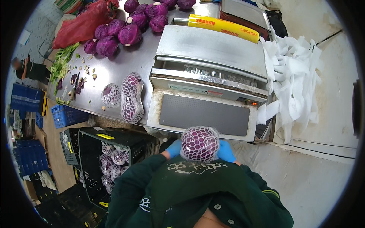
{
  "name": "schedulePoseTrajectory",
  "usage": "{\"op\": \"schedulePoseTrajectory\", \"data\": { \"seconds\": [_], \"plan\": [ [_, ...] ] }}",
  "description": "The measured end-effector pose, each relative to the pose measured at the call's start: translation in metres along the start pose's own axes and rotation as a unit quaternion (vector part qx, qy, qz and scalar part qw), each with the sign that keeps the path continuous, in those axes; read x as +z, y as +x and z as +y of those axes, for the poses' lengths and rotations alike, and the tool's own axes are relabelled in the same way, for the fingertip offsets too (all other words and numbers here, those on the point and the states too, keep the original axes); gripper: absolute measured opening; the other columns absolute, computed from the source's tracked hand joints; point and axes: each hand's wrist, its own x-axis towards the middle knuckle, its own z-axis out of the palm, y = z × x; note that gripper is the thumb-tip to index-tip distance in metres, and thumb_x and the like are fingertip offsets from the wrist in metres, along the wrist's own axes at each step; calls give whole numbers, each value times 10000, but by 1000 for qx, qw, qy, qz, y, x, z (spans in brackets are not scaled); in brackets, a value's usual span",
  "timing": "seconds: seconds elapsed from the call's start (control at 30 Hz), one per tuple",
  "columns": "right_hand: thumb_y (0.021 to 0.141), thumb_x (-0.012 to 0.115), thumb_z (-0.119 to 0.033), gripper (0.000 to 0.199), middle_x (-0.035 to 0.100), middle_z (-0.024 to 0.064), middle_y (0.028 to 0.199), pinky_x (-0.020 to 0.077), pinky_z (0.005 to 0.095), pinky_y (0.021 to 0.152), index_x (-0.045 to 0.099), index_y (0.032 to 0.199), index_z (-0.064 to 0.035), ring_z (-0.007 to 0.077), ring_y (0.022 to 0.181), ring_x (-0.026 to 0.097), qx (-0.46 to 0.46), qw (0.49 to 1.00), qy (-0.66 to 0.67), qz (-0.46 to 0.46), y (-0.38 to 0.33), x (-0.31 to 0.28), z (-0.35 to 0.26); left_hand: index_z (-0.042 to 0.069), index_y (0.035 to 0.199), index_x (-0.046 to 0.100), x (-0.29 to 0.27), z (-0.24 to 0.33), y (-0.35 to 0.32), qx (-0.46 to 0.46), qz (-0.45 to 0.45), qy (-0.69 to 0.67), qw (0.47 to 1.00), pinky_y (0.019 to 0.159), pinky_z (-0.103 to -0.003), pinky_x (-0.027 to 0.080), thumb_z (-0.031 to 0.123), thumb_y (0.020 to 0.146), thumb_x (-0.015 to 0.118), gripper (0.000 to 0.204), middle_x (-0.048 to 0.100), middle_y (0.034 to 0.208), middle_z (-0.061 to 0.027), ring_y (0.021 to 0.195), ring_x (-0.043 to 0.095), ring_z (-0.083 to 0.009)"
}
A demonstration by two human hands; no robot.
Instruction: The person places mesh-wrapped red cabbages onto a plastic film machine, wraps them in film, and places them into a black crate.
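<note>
Close to my chest, between my two blue-gloved hands, is a red cabbage point(200, 143) in white foam netting and clear film. My left hand point(174, 148) grips its left side and my right hand point(227, 152) its right side; the cabbage hides most of the fingers. Just beyond it stands a film wrapping machine point(215, 49) with a dark grey plate point(203, 114) at its front. Netted cabbages lie on the steel table to the left of the machine: a small one point(110, 95) and a long netted bundle point(132, 98).
Bare red cabbages point(130, 35) and a red mesh sack point(85, 23) lie at the back left. A knife point(75, 86) rests among leaf scraps. Below the table, a black crate point(114, 133) holds several netted cabbages. White foam netting point(294, 83) hangs right of the machine. Another person point(32, 70) stands far left.
</note>
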Motion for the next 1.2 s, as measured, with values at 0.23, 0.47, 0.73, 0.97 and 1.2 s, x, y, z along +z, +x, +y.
{"op": "schedulePoseTrajectory", "data": {
  "seconds": [0.23, 0.47, 0.73, 0.97, 1.2],
  "plan": [
    [838, 588, -148, 133, 562, 212, 724, 439, 424, 570, 585, 772, -33, 406, 649, 551, -238, 969, -65, 19, 15, -22, -69, 16, 1163, 578, 4, 186, -12, 81, -141, -120, 979, 1002, -368, 424, 260, 935, 544, 335, 617, 1127, -136, 1087, 566, -228],
    [814, 661, -342, 281, 480, 56, 707, 392, 382, 526, 536, 710, -112, 266, 599, 495, -597, 768, -216, 88, 16, -85, -204, -46, 1027, 641, -18, 304, -47, 172, -323, -407, 837, 1056, -494, 359, 192, 930, 526, 282, 611, 1063, -192, 1118, 547, -361],
    [862, 545, -475, 424, 412, 56, 674, 435, 431, 682, 463, 655, -115, 288, 630, 467, -608, 704, -275, 244, 26, -128, -242, -29, 1084, 664, -40, 343, -63, 225, -326, -127, 909, 935, -363, 455, 167, 944, 513, 284, 637, 1114, -145, 1056, 592, -243],
    [851, 599, -420, 402, 411, 116, 742, 416, 491, 733, 438, 717, -76, 340, 743, 480, -740, 612, -279, -13, 53, -38, -306, -49, 1054, 596, -32, 311, -44, 582, -171, 119, 786, 890, -343, 441, 146, 943, 491, 248, 630, 1023, -134, 963, 579, -228],
    [878, 557, -341, 418, 537, 160, 1173, 364, 456, 1009, 580, 1119, 1, 336, 1170, 474, -340, 760, 24, -553, 48, 44, -313, 60, 1269, 499, -28, 206, -34, 488, 157, 17, 858, 1021, -337, 363, 119, 908, 519, 367, 541, 1237, -105, 1148, 512, -207]
  ]
}}
